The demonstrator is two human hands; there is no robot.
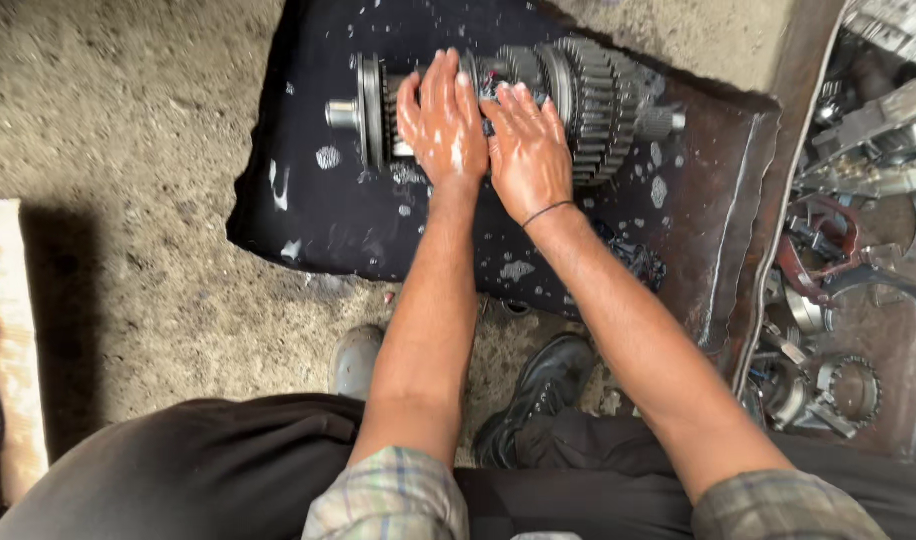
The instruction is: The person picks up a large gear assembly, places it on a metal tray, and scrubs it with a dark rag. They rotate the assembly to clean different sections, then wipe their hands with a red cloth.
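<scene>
Head view. The gear shaft (498, 105) lies on its side in a dark metal tray (318, 210), which sits on the dirt floor (128, 150) straight ahead of me, beyond my two shoes (538, 395). Its long axis runs left to right across my line of sight, square to both forearms. The plain stub end (340, 113) points to my left; the stack of large toothed gears (598, 105) and a short splined tip sit at the right end.

Both of my hands are on the middle of the shaft, side by side and touching each other. My left hand (441, 118) lies flat over the top, fingers together and pointing away from me, next to the thin disc-like gear on the left. My right hand (526, 150) lies palm-down just to the right of it, fingers spread a little, fingertips against the hub before the big gears. Neither hand is closed round the shaft; both press or rest on it open. Skin is wet and shiny, and pale flecks dot the tray.

Reach: both hands equally near the mid-shaft. Left hand is nearer the stub end, right hand nearer the gear stack.

To my right, apart from the tray, a rusty sheet carries loose rings and parts (838, 390). A pale plank (8, 330) lies at far left.
</scene>
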